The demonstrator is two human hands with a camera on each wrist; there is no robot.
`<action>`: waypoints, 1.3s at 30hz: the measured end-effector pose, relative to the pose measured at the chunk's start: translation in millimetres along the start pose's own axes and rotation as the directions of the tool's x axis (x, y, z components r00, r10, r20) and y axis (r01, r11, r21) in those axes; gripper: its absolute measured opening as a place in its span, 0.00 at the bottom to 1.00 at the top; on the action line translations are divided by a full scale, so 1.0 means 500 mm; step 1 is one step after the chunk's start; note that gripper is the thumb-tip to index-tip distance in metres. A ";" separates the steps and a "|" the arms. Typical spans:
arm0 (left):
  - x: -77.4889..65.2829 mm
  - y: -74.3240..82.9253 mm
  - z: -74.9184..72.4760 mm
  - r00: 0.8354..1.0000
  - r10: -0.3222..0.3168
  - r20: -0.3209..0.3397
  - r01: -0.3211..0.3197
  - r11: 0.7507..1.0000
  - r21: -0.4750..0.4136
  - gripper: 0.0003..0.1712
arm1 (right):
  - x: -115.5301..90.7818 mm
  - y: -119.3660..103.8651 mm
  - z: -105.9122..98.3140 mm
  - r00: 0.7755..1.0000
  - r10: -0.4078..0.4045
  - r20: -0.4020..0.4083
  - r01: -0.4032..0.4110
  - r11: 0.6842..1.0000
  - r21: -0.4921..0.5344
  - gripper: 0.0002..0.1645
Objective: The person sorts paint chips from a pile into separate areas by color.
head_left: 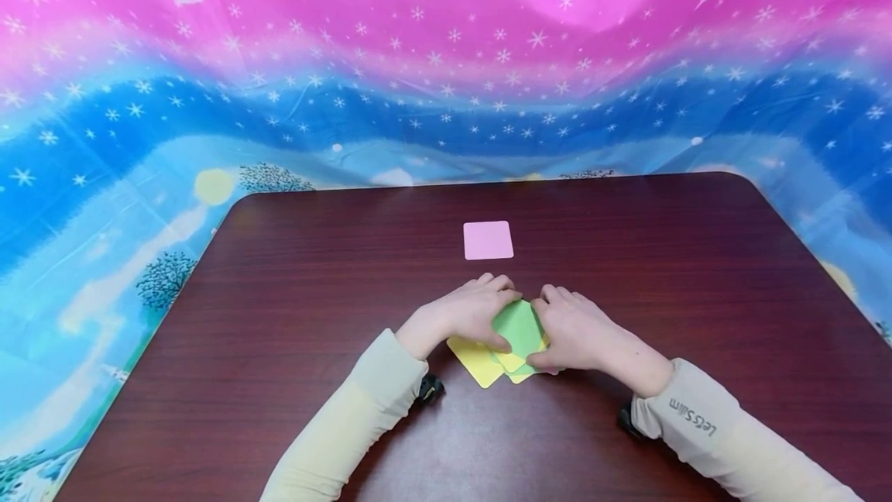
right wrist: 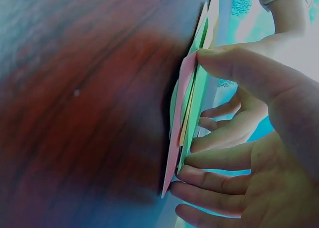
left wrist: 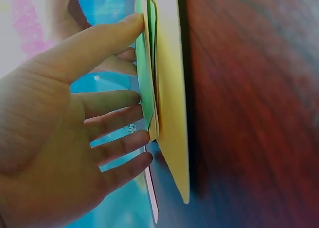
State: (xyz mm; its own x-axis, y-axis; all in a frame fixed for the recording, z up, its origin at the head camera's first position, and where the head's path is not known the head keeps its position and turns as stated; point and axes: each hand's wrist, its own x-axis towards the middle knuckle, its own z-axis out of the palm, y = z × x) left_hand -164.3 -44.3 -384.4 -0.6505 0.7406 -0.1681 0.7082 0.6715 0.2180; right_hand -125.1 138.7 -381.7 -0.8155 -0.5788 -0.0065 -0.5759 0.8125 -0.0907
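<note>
A loose pile of square cards with rounded corners lies mid-table, a green card [head_left: 517,329] on top. Yellow cards [head_left: 479,362] stick out below it, skewed. My left hand [head_left: 475,312] touches the pile from the left, thumb at its near side and fingers farther back, fairly straight. From the right, my right hand [head_left: 574,325] rests against the pile likewise, thumb low and fingertips at the far side. In the right wrist view a pink card [right wrist: 175,123] slants out beneath the green ones. How firmly either hand presses is not shown.
Beyond the pile a single pink card [head_left: 488,240] lies flat on the dark red-brown wooden table [head_left: 334,254]. A pink and blue printed cloth [head_left: 432,99] hangs behind the table's far edge. Dark devices sit under both wrists.
</note>
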 end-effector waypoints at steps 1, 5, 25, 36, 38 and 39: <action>0.000 0.000 0.000 1.000 -0.001 0.002 0.001 1.000 0.002 0.42 | 0.000 0.000 -0.001 1.000 -0.001 0.005 0.001 1.000 0.009 0.38; -0.003 -0.002 -0.001 1.000 -0.014 0.007 0.014 1.000 0.003 0.43 | 0.001 0.003 -0.006 1.000 -0.005 0.002 0.005 0.999 0.054 0.35; -0.021 -0.048 -0.021 0.995 -0.056 -0.088 0.054 0.998 -0.026 0.41 | 0.060 0.002 -0.026 0.997 -0.076 -0.034 0.078 0.995 0.067 0.35; -0.037 -0.080 -0.026 0.985 -0.124 -0.119 0.123 0.992 -0.018 0.43 | 0.107 0.000 -0.024 0.995 -0.100 -0.001 0.100 0.994 0.051 0.41; -0.039 -0.087 -0.027 0.983 -0.129 -0.132 0.127 0.992 -0.020 0.43 | 0.114 -0.001 -0.025 0.994 -0.108 -0.003 0.108 0.993 0.050 0.41; -0.041 -0.091 -0.027 0.982 -0.130 -0.140 0.129 0.992 -0.017 0.43 | 0.117 -0.001 -0.025 0.994 -0.111 -0.007 0.112 0.992 0.051 0.42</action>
State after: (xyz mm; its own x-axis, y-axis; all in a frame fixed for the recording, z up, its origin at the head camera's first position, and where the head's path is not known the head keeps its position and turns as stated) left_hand -186.9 -90.0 -377.9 -0.7690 0.6366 -0.0592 0.6137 0.7610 0.2105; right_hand -173.4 105.2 -369.4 -0.7466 -0.6652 0.0109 -0.6597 0.7381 -0.1415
